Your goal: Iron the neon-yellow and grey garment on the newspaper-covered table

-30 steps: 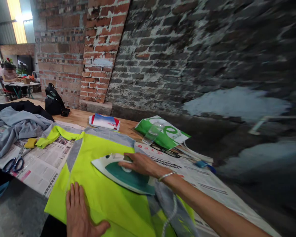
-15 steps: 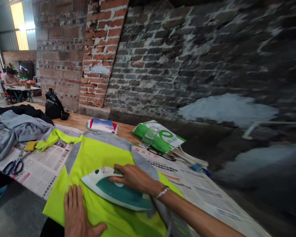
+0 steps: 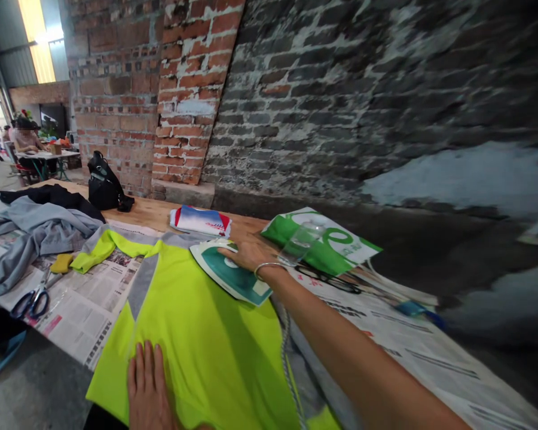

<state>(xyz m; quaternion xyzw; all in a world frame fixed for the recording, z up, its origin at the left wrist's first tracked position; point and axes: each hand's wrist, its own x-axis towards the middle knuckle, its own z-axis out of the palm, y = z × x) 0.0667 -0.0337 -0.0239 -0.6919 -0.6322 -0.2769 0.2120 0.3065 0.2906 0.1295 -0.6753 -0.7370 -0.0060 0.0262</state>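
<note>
A bright yellow and grey long-sleeved shirt lies spread over newspaper on the table. My right hand grips the handle of a white and green clothes iron. The iron rests on the upper part of the shirt, near its grey shoulder band. Its braided cord trails down over the shirt's right side. My left hand lies flat on the lower left of the shirt, fingers stretched out and holding nothing.
Scissors and a yellow sponge-like block lie left, beside a grey garment. Behind are a black bag, a folded cloth, a green-white bag, a clear cup and glasses. A brick wall stands behind.
My right hand has pushed the iron away from me, from the shirt's middle up toward its shoulder. My left hand stays flat on the cloth. The view has shifted slightly.
</note>
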